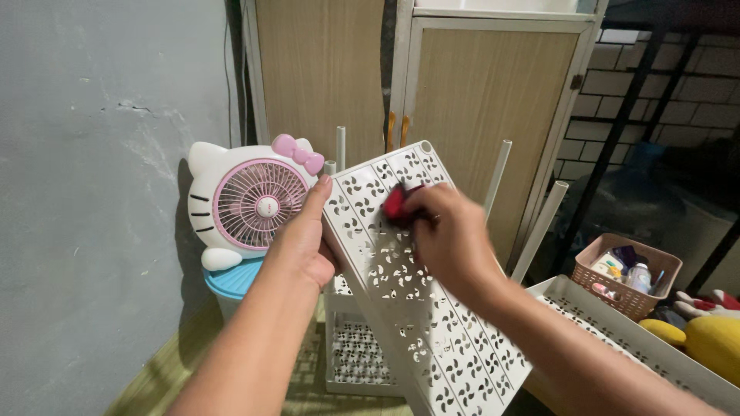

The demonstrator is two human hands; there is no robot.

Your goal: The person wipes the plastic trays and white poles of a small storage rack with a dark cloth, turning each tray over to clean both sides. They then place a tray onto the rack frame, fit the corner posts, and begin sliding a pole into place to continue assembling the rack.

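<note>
My left hand (301,246) grips the left edge of the tilted white shelf (416,293), fingers wrapped round its rim. My right hand (447,235) pinches a red cloth (395,204) against the upper end, so I judge I'm wiping it. Next calls for firm strokes down the hard, perforated plastic. The rack (358,354) stands below.

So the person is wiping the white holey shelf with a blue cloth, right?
Not quite. The head view shows the cloth in the right hand is red, not blue. It is pressed on the white perforated shelf, which the left hand steadies.
</note>
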